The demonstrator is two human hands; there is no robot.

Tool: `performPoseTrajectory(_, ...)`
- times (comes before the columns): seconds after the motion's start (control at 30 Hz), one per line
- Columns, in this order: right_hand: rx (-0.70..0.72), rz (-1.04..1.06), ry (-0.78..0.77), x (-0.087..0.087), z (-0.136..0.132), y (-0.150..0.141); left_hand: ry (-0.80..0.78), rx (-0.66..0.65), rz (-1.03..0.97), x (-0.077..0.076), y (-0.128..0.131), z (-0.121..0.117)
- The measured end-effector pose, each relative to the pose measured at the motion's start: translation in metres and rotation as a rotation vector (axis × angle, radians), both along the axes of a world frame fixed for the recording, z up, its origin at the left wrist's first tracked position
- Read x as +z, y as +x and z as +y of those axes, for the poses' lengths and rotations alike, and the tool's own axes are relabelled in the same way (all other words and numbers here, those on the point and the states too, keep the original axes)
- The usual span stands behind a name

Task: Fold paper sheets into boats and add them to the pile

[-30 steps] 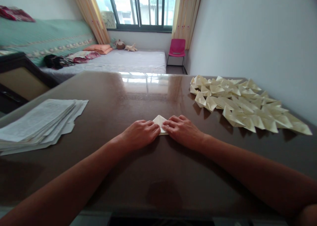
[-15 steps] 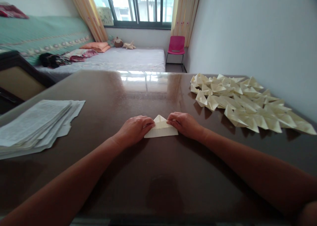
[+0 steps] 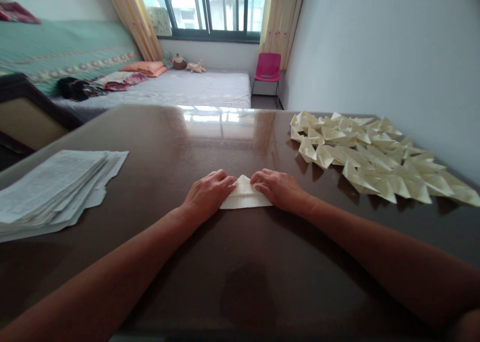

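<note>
A small cream sheet of folded paper (image 3: pixel 245 200) lies on the brown table (image 3: pixel 180 267) in front of me, its peak pointing away and a straight strip along its near edge. My left hand (image 3: pixel 210 191) presses on its left slope, fingers bent and held together. On the opposite slope, my right hand (image 3: pixel 277 188) has its thumb and fingers closed on the paper. Both hands rest low against the tabletop, and their fingertips partly cover the paper's sides.
Many folded cream paper pieces (image 3: pixel 375 157) with pointed ends spread over the table's right side by the wall. A stack of printed paper sheets (image 3: pixel 56 187) lies on the left. Beyond the table are a bed (image 3: pixel 210 87) and a pink chair (image 3: pixel 268 68).
Both hands have shifted slightly on the paper, the fingers of the left hand bending higher and the right hand's fingers moving a little inward. The folded paper stays nearly in place.
</note>
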State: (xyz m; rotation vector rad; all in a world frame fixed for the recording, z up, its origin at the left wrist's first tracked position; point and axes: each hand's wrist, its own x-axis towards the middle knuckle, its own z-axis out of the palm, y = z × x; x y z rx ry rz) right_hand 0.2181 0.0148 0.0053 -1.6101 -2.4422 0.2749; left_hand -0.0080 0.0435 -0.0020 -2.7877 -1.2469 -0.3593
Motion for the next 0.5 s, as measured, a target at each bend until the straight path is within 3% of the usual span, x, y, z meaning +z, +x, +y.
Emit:
performPoseTrajectory(0.13, -0.009, -0.019, 0.011, 0.000, -0.002, -0.001, 0.211, -0.143, -0.003, 0.014, 0.005, -0.018)
performPoseTrajectory(0.27, -0.016, -0.005, 0.022, 0.000, -0.002, -0.001, 0.146, -0.226, 0.157, 0.019, 0.016, -0.038)
performPoseTrajectory(0.5, -0.018, 0.000, 0.012, 0.001, -0.003, -0.001, 0.080, -0.179, 0.256, 0.006, 0.023, -0.044)
